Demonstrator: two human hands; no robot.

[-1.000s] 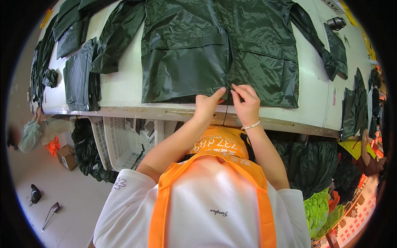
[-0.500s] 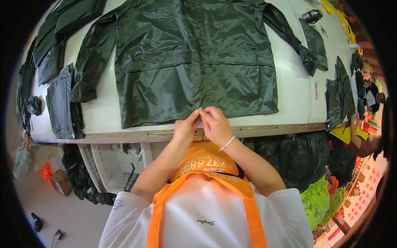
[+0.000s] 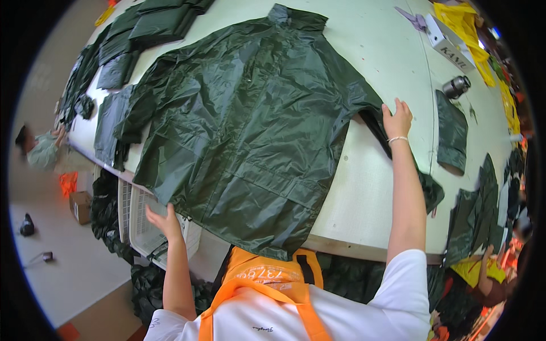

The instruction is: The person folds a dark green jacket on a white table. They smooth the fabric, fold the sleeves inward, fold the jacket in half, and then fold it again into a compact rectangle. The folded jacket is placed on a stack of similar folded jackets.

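A dark green rain jacket (image 3: 250, 125) lies spread on the white table (image 3: 364, 187), its collar at the far side. Its lower hem hangs over the near edge, close to my orange apron. My left hand (image 3: 165, 219) is just off the jacket's lower left corner, fingers apart and holding nothing. Over on the right, my right hand (image 3: 398, 120) is beside the jacket's right sleeve (image 3: 429, 190), its fingers stretched and spread. Whether its palm touches the sleeve, I cannot tell. The sleeve runs partly behind my forearm.
Folded dark green garments (image 3: 159, 25) are stacked at the far left. A metal flask (image 3: 456, 87), a white box (image 3: 449, 42) and a flat green piece (image 3: 452, 133) lie on the right. Below the table edge stands a white plastic crate (image 3: 139, 221). Other people are at both sides.
My hands have parted from a pinch at the hem's middle, the left going left, the right far up to the right. The jacket now lies slanted, its hem past the edge.
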